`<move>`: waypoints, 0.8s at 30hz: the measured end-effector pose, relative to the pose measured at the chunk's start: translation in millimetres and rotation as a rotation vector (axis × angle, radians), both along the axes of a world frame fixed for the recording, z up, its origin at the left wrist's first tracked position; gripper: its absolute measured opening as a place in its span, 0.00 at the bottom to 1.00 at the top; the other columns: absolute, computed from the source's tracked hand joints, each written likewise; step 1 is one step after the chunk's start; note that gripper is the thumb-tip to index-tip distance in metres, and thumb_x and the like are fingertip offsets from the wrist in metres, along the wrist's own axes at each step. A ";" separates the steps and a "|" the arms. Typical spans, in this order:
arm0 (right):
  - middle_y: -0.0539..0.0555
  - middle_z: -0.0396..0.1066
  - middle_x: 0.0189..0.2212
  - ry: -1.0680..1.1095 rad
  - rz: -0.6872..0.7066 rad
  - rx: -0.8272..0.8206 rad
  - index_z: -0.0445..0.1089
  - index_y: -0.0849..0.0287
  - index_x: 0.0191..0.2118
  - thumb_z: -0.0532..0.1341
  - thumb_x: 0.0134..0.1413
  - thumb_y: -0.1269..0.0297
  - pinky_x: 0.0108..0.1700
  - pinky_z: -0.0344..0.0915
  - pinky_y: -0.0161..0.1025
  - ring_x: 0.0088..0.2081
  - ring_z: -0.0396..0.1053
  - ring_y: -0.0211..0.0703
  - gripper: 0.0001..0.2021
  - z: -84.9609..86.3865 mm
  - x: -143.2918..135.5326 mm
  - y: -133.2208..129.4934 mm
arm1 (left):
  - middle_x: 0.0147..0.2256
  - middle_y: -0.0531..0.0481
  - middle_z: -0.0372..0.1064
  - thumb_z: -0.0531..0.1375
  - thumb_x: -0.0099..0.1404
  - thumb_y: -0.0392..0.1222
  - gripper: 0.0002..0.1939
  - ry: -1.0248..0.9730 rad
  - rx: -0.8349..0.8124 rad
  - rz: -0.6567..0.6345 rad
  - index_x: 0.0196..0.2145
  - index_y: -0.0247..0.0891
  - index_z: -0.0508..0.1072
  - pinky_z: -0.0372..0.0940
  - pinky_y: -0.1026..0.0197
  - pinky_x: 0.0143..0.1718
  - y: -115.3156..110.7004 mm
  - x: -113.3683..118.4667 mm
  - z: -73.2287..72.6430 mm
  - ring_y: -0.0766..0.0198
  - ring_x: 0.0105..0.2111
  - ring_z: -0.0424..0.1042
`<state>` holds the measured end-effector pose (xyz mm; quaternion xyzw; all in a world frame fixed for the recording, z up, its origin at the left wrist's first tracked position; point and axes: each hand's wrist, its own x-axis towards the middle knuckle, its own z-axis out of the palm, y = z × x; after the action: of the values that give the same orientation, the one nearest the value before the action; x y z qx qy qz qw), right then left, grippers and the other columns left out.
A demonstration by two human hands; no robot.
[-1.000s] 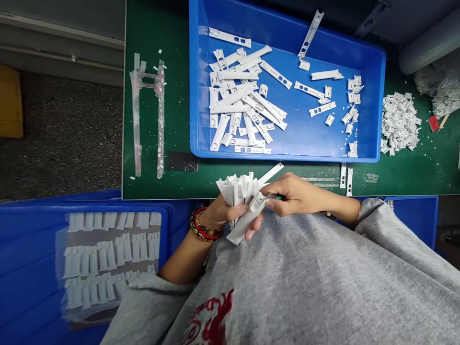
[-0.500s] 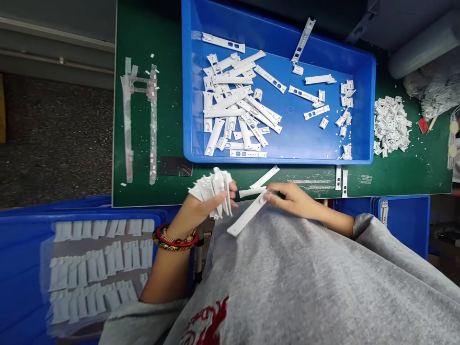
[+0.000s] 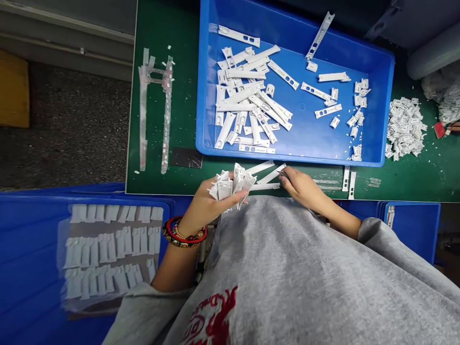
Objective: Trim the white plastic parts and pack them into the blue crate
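while the left hand [image 3: 212, 197], head view, is wrapped around a bundle of white strips [image 3: 238, 184] just on the near side of the blue tray [image 3: 312, 136], the right hand [image 3: 304, 188] sits near the same tray edge. right thumb and fingertips: close together at one end of a loose strip [image 3: 271, 175] on the green surface [image 3: 187, 96]; pinching it or not, cannot tell. two more strips: beside it, same side of the tray. step, as judged: handling strips singly, bundle held ready. next move would call for: light fingertip grip, bundle steady.
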<state>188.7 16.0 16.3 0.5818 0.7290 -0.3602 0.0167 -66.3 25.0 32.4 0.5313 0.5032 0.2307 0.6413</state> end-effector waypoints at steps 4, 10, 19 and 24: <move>0.55 0.73 0.37 0.338 0.188 0.176 0.66 0.58 0.50 0.42 0.72 0.62 0.38 0.62 0.36 0.36 0.69 0.41 0.16 36.7 -5.7 0.3 | 0.25 0.52 0.76 0.64 0.60 0.47 0.08 -0.044 -0.002 -0.058 0.27 0.41 0.74 0.70 0.60 0.34 -1.3 1.9 7.6 0.61 0.26 0.73; 0.55 0.72 0.36 0.334 0.367 0.382 0.69 0.60 0.49 0.45 0.73 0.59 0.36 0.62 0.37 0.36 0.69 0.42 0.17 58.6 -12.0 7.8 | 0.24 0.55 0.74 0.67 0.58 0.44 0.08 -0.139 -0.014 -0.048 0.31 0.40 0.74 0.70 0.61 0.29 -3.6 4.0 18.7 0.62 0.24 0.74; 0.54 0.72 0.35 0.510 0.429 0.140 0.72 0.60 0.49 0.46 0.73 0.60 0.40 0.64 0.36 0.36 0.69 0.39 0.18 76.0 -7.4 17.6 | 0.26 0.54 0.75 0.69 0.56 0.43 0.08 -0.172 -0.006 -0.088 0.31 0.41 0.75 0.68 0.62 0.28 -8.4 1.7 15.3 0.64 0.23 0.73; 0.54 0.70 0.36 0.319 0.284 0.409 0.72 0.56 0.51 0.54 0.70 0.59 0.41 0.64 0.40 0.39 0.67 0.42 0.13 73.5 -9.0 12.8 | 0.23 0.55 0.75 0.67 0.59 0.44 0.06 -0.161 0.017 -0.159 0.28 0.41 0.75 0.68 0.62 0.29 -6.5 5.0 19.8 0.64 0.22 0.73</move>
<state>179.7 28.7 89.8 0.4012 0.8540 -0.2868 -0.1657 -61.3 18.5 52.2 0.5546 0.4045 0.2254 0.6914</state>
